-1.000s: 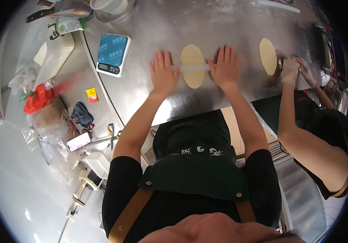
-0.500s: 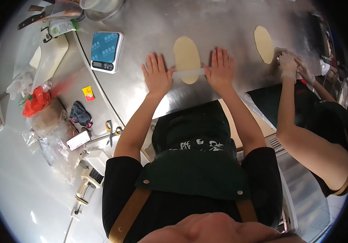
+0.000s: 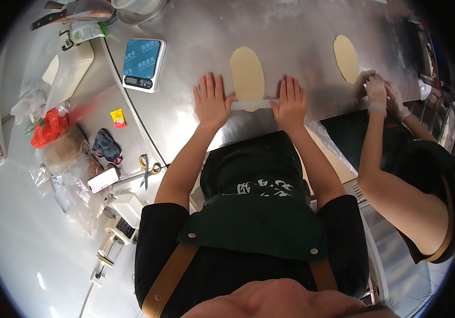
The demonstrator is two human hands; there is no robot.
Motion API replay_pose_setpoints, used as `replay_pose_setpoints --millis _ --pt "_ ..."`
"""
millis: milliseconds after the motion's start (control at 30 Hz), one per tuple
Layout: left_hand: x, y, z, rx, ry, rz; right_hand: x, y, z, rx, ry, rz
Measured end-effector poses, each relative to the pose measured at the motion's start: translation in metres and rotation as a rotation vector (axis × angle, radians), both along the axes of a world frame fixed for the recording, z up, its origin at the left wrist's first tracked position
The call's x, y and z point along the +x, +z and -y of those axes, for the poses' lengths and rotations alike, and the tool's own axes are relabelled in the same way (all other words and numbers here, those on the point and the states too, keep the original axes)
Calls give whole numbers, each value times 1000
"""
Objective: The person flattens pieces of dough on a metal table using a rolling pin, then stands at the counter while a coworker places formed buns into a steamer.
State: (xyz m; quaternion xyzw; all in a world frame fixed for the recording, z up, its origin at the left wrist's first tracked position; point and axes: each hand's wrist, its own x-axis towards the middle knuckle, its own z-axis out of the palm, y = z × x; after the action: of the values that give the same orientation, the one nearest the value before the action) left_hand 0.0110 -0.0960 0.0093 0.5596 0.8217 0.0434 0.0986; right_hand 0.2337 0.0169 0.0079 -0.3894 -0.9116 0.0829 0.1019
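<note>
The dough [image 3: 248,74] lay flat on the tabletop [image 3: 195,42] with the pin [image 3: 251,105] across its near end, so rolling seemed in hand. The left hand [image 3: 211,106] and right hand [image 3: 291,108] lay over the pin's ends, fingers outstretched, apparently ungripping, though the palms hid the contact; a forward stroke would call for even pressure.

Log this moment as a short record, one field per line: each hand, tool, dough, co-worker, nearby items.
Left hand: left hand palm down, fingers extended, at the left end of the pale rolling pin
Right hand: right hand palm down, fingers extended, at its right end
Tool: rolling pin, lying across the dough's near end
Dough: long flat oval sheet on the metal counter
Co-worker: gloved hands beside a second oval sheet
Nearby items: digital scale, scissors, phone
</note>
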Motion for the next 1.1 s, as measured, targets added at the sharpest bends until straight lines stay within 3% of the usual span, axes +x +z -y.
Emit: replay_pose_setpoints --millis 67,367,433,533,633,700,933,1033,1100 --pt "10 0 17 -19 -11 42 9 1 15 -81 -12 13" --pt "32 5 60 110 -65 77 39 -7 41 84 97 -31" --pt "24 12 36 202 -44 63 42 -6 41 -23 133 -113" --pt "2 13 -24 336 117 369 43 10 47 -72 157 -198" --pt "-8 20 -84 404 146 301 57 27 64 -116 107 -219" --pt "3 19 -120 406 136 432 75 35 75 -147 43 -216" --pt "113 -1 -248 252 117 1018 158 42 106 -165 -237 -145" --pt "150 -13 -302 111 75 972 185 43 118 -171 -383 -114" --pt "170 -14 -332 101 188 995 198 41 126 -180 -474 -110"
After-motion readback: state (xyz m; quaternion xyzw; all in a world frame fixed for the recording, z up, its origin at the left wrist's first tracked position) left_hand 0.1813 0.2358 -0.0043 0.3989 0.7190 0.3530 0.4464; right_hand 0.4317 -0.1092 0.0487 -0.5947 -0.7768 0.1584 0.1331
